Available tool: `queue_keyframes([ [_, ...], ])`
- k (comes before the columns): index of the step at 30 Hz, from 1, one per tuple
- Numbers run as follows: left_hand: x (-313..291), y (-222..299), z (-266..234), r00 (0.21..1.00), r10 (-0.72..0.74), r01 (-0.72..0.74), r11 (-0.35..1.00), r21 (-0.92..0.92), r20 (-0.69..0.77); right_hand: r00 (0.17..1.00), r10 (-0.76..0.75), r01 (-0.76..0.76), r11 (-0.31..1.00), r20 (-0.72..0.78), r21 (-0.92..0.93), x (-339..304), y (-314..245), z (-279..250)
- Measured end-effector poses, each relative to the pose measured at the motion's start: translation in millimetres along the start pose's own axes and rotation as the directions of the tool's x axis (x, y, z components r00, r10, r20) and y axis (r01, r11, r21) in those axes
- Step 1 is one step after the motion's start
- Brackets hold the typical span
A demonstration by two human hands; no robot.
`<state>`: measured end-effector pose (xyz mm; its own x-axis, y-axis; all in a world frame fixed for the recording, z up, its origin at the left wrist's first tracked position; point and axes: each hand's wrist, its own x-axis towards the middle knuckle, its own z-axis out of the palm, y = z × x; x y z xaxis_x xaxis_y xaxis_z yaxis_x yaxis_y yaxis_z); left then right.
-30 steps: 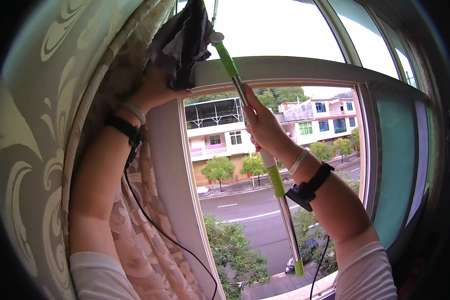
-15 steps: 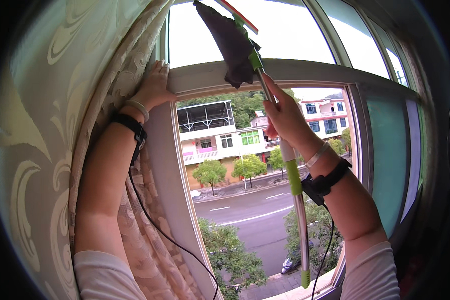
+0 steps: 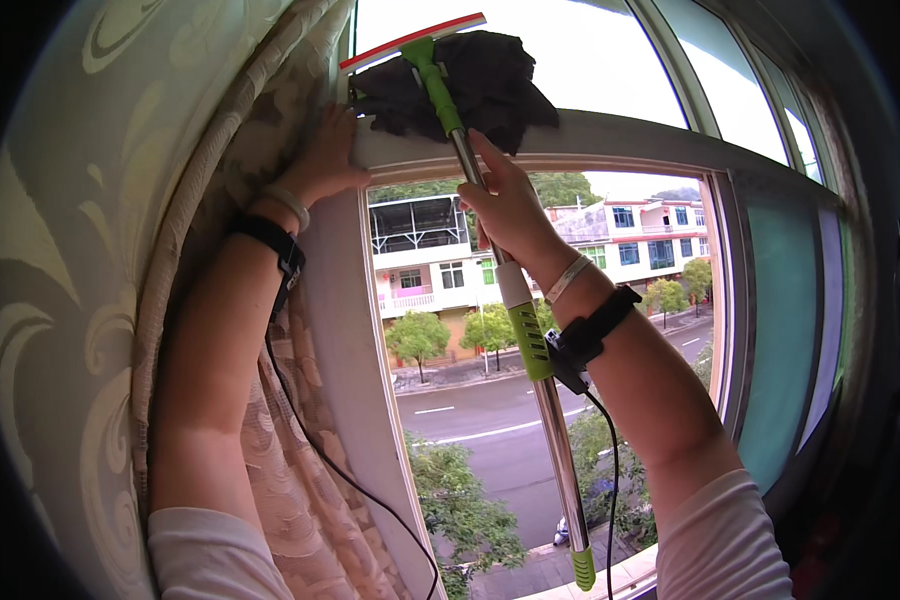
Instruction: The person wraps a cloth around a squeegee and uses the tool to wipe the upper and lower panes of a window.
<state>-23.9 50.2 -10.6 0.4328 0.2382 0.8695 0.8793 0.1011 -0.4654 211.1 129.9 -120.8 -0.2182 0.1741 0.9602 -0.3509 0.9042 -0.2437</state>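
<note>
My right hand (image 3: 507, 205) is closed round the metal pole of a window squeegee (image 3: 560, 455) with green grips. Its green head with a red-edged blade (image 3: 415, 42) is raised to the upper window pane (image 3: 580, 45). A dark cloth (image 3: 490, 80) hangs at the head, over the pane's lower edge and the window crossbar. My left hand (image 3: 325, 160) lies open, fingers stretched upward and thumb out, against the curtain's edge and the upper left of the window frame (image 3: 335, 300). Its fingertips are close to the cloth.
A patterned curtain (image 3: 270, 430) is gathered at the left. Below the crossbar (image 3: 610, 148) a window opening shows a street (image 3: 490, 420), trees and buildings. A greenish pane (image 3: 775, 320) stands at the right. Black cables run from the bands on both wrists.
The squeegee head has swung left and turned, its blade now slanting up to the right. The cloth has spread wider. My right hand has moved left with the pole; the left hand stays in place.
</note>
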Motion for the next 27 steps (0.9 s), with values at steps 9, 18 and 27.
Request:
queue_keyframes([
  [9,1,17,-15,0.99,-0.082,0.091,0.993,-0.08,0.113,0.956,0.06,-0.262,0.609,0.286,0.748,12,3,24],
  [18,-3,12,-17,0.996,-0.061,0.068,0.992,-0.105,0.071,0.993,0.085,-0.092,0.992,0.081,0.087,26,-4,2],
  [27,-4,19,-19,1.0,-0.02,0.022,0.996,0.088,-0.023,0.984,0.16,-0.166,0.983,0.074,0.074,32,-4,-66],
])
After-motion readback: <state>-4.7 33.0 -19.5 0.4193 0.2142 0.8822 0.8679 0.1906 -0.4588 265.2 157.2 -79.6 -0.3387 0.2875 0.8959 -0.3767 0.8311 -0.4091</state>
